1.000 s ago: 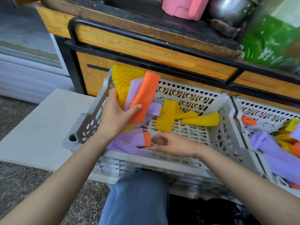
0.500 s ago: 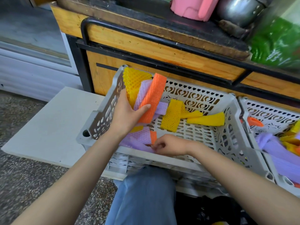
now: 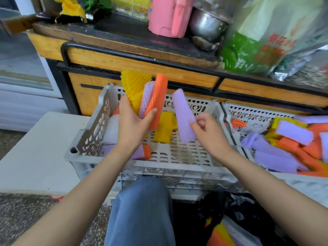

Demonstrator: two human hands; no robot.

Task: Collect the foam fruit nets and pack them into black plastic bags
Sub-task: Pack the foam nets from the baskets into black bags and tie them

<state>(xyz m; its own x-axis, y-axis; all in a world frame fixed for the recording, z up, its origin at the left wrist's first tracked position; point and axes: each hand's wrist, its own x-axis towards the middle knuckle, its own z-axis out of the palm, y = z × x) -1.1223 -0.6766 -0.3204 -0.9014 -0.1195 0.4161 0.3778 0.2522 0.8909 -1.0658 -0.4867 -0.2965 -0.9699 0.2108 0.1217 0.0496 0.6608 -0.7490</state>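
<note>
Change vs 0.5 s ago: right hand [image 3: 208, 132] has come up from the crate floor by the near wall and now carries a lone purple net [image 3: 182, 118]; left hand [image 3: 131, 125] has kept its bundle [image 3: 154, 102].
View: head (the only one).
Left grip: clamped on the bundle, thumb across the front, fingers behind; held over the far-left corner of the left crate [image 3: 92, 125].
Bundle count: 3 nets seen. 1 yellow net [image 3: 134, 86] at the back, 1 purple net [image 3: 147, 96] in the middle, 1 orange net [image 3: 160, 89] in front.
Right grip: thumb and fingertips pinched on the lower right edge of the lone purple net. The net stands tilted, top leaning left, just beside the bundle and apart from it.
Crates: 2, grey, perforated, side by side below the counter [image 3: 124, 61]; the second is the right crate [image 3: 252, 112].
Loose in left crate: yellow pieces [image 3: 164, 130] at centre, overlapping, at least 2, exact count unclear; 1 pale net [image 3: 111, 132] against the left wall; 1 purple piece [image 3: 138, 153] and 1 orange piece [image 3: 147, 151] under the left wrist.
Right crate contents: heap of nets [image 3: 284, 153], purple, orange and yellow, too piled to count.
Black plastic bag [image 3: 218, 206]: 1, lower right beside the knee [image 3: 142, 210]; orange, yellow and purple nets show inside.
On counter: 1 pink jug [image 3: 166, 16], 1 metal bowl [image 3: 205, 23], 1 green-and-clear bag [image 3: 248, 50].
</note>
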